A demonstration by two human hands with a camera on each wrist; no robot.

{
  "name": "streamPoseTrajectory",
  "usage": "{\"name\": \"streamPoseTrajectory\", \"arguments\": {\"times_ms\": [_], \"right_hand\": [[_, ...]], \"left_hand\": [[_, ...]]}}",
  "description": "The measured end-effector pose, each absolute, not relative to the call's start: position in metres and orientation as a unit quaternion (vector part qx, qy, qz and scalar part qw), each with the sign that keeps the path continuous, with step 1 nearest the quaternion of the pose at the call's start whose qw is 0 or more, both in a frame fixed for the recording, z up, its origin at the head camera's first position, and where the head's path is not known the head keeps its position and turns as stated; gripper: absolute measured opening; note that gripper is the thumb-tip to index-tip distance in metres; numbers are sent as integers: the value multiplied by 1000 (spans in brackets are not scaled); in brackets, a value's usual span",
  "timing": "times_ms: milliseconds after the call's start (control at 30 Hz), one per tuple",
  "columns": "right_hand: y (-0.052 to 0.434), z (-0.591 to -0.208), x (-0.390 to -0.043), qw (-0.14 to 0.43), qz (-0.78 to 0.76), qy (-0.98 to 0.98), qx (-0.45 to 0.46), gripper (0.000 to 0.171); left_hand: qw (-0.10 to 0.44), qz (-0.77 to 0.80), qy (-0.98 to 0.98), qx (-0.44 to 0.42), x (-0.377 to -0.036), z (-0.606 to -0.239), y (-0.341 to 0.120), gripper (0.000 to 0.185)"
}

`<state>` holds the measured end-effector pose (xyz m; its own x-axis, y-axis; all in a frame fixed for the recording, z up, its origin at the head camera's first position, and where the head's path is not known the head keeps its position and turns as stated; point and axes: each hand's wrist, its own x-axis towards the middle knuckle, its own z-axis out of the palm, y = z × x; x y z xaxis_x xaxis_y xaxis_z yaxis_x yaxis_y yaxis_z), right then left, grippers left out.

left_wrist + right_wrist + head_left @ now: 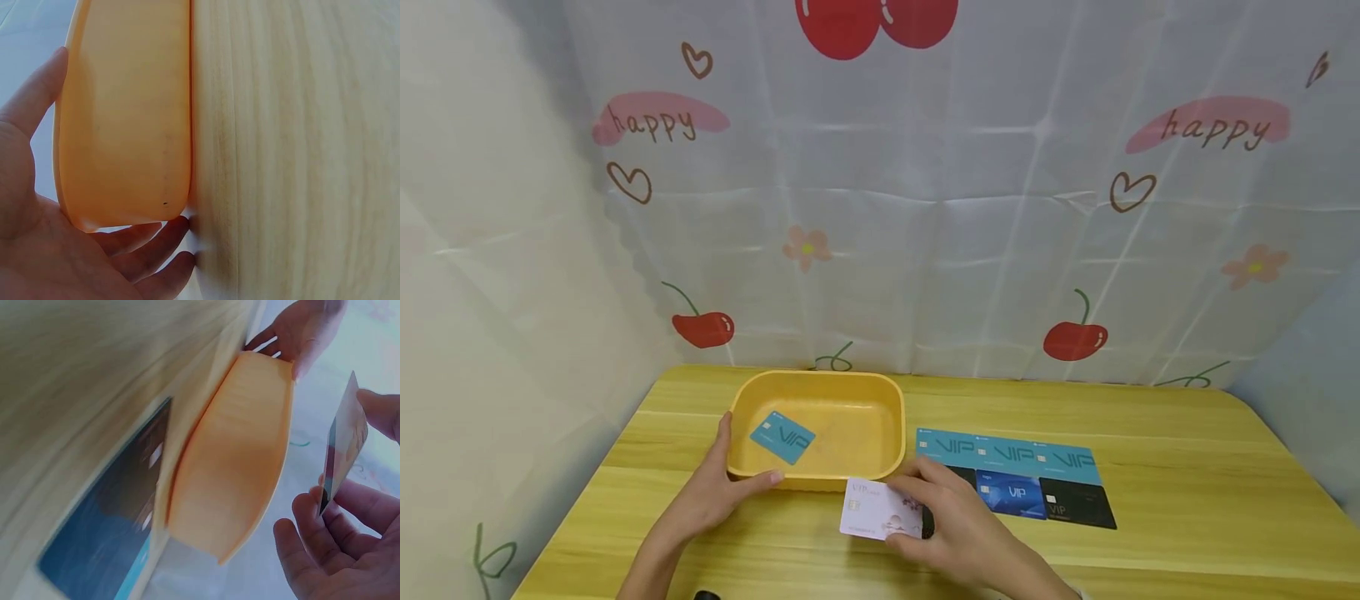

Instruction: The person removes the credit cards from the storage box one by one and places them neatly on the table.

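A yellow plastic tub [891,417] stands on the table, one teal VIP card [783,437] lying inside it. My left hand [707,492] holds the tub's near left corner, thumb at the front rim and fingers along the left end. In the left wrist view, the fingers [153,247] curl round its end wall. My right hand [951,521] pinches a pale pink VIP card [876,508] between thumb and fingers, just off the tub's front right corner. Something black peeks out beside that card's right edge. The right wrist view shows this card [347,440] edge-on, above the table.
Right of the tub, three teal cards [1015,452] lie in a row. Below them lie a blue card [1011,495], a black card [1078,503] and another dark card [962,476], partly hidden by my right hand. A printed sheet [910,250] hangs behind the table.
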<state>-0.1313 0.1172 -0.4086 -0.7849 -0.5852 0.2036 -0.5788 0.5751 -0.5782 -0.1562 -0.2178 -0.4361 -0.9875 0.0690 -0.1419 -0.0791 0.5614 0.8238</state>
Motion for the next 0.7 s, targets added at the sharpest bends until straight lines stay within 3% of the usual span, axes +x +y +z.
{"name": "streamPoseTrajectory", "arguments": {"times_ms": [433,700], "right_hand": [[148,-402,-122,127,-297,903,-282,55],[173,-407,-118,171,-320,889,-280,51]], "left_hand": [[79,468,880,-5,-156,-436,-218,124],[78,471,879,-3,-156,-436,-217,123]]}}
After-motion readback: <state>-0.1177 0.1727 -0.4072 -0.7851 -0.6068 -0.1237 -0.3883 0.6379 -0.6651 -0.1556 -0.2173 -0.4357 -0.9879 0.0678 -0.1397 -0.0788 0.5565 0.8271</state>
